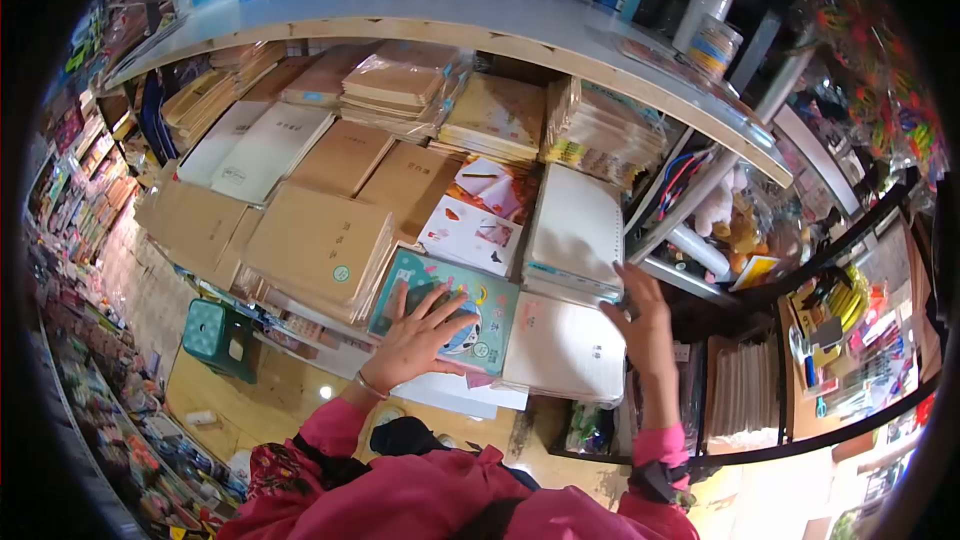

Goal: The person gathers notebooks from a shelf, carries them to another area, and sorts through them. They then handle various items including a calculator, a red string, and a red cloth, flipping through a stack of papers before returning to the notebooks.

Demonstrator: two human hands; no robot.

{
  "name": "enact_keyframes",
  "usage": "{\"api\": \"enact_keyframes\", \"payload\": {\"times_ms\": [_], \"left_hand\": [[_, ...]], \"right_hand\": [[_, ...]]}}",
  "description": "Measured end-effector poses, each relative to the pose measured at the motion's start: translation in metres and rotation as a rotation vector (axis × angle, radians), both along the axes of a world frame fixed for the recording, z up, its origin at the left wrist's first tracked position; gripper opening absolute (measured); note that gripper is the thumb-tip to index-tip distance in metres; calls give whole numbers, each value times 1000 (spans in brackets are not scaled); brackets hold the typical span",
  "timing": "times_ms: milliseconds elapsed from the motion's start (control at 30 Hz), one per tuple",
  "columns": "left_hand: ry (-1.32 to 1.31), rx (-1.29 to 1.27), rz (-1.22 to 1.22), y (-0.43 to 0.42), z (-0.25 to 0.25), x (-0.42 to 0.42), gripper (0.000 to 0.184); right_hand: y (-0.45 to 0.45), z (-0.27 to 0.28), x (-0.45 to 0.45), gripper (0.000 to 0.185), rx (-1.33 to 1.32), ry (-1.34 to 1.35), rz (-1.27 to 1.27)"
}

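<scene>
My left hand [412,342] lies with spread fingers on a teal notebook [497,325] that has a cartoon print on its cover. To the right, my right hand [645,325] is raised beside the stack of white notebooks [575,225], fingers apart and nothing held; whether it touches the stack I cannot tell. Below that stack is a pale plastic-wrapped notebook pile [565,350]. Left of the teal notebook sits a thick stack of brown-covered exercise books [318,245]. Behind it is a booklet with a red and white picture cover [480,215].
A grey shelf board [400,2] overhangs the back of the notebooks. More brown books [400,75] in plastic wrap fill the rear. A green stool [215,335] stands on the floor at left. Plush toys [745,215] hang about at right, near a metal post [690,205].
</scene>
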State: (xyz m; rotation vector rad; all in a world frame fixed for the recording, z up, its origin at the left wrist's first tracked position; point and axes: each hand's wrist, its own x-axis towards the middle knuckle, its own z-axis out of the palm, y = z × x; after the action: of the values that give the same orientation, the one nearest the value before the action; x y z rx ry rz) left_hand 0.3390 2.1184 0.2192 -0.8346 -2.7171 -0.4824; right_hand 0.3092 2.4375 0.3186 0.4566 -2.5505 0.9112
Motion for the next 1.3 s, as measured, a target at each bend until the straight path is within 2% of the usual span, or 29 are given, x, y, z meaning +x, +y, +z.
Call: {"api": "enact_keyframes", "payload": {"times_ms": [33,133,167,233,300,367,433,467,567,633,700,767,833,900,967,1000,1033,1067,1100,1167,1300], "left_hand": [[3,-8,-10,0,-1,-1,74],[-10,-24,-4,-1,0,-2,80],[-85,29,-17,-1,3,-2,85],[-157,73,-25,-1,5,-5,91],[-122,564,25,2,-3,-20,99],[-7,492,121,12,0,-40,100],[144,520,409,21,-4,-65,98],[159,518,440,24,-13,-74,98],[154,640,395,26,-24,-88,95],[201,582,355,30,-22,-83,91],[226,579,369,34,-20,-83,91],[236,571,379,28,-19,-77,91],[135,677,296,24,-16,-69,90],[84,726,310,18,-11,-39,87],[161,473,347,9,-4,-4,75],[161,474,347,6,-11,7,75],[220,356,376,4,-18,17,66],[278,238,402,3,-23,21,57],[271,239,399,4,-27,18,57],[352,258,374,4,-35,9,41],[410,293,385,5,-43,4,38]], "right_hand": [[4,-27,-8,55,108,105,-46],[-3,-50,-10,54,245,111,-176],[-2,-53,-12,54,235,112,-180],[-3,-57,-15,53,103,123,-154],[-3,-62,-15,53,83,150,-167],[-4,-65,-11,53,72,178,-159],[-4,-68,1,55,-33,184,-263],[1,-71,7,55,-55,187,-272],[29,-98,25,51,-122,49,-340],[45,-122,39,47,-401,-163,-318],[52,-141,51,48,-470,-343,-343],[31,-135,56,49,-479,-283,-342],[26,-140,56,50,-491,-222,-359],[38,-156,52,49,-726,-210,-459],[42,-167,50,47,-782,-203,-442],[43,-170,50,46,-670,-206,-441],[39,-167,51,45,-558,-210,-443],[33,-163,51,44,-558,-229,-491],[29,-158,52,44,-555,-233,-497],[20,-146,52,43,-606,-288,-480],[14,-144,47,43,-459,-236,-579]]}}
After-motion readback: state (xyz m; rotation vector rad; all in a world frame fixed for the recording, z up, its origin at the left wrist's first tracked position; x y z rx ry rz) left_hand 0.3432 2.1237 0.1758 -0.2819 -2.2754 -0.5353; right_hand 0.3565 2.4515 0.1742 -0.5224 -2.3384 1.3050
